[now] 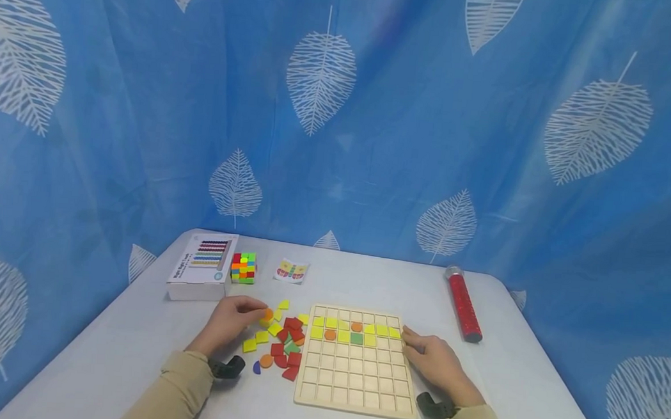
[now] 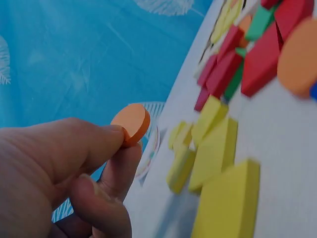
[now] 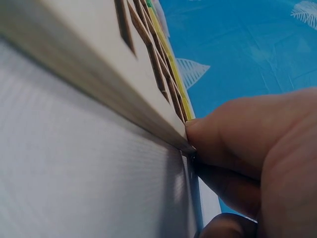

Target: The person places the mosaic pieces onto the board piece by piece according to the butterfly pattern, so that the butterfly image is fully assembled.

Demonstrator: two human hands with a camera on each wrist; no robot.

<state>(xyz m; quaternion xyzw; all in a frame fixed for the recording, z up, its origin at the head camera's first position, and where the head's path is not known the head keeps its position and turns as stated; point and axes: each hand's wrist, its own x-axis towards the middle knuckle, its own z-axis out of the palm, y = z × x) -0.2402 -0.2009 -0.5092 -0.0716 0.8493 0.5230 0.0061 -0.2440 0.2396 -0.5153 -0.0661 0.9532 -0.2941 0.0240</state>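
Observation:
Between thumb and fingertip, my left hand (image 1: 235, 319) pinches an orange disc (image 2: 132, 123), held up over the loose pieces left of the board. My right hand (image 1: 437, 363) grips the right edge of a wooden grid board (image 1: 342, 380) near its far corner. Yellow pieces (image 1: 382, 330), two orange discs (image 1: 330, 334) and a green square (image 1: 356, 339) sit in the board's far rows. Beside the board lie loose red pieces (image 1: 294, 359), yellow pieces (image 1: 249, 345), a green piece (image 1: 291, 347), another orange disc (image 1: 266, 360) and a blue piece (image 1: 256, 367).
At the back left stands a white box (image 1: 198, 278) with a bead frame pictured on it. A colourful puzzle cube (image 1: 243, 268) is next to it, then a small picture card (image 1: 292, 271). A red tube with a silver end (image 1: 465, 307) lies at the right.

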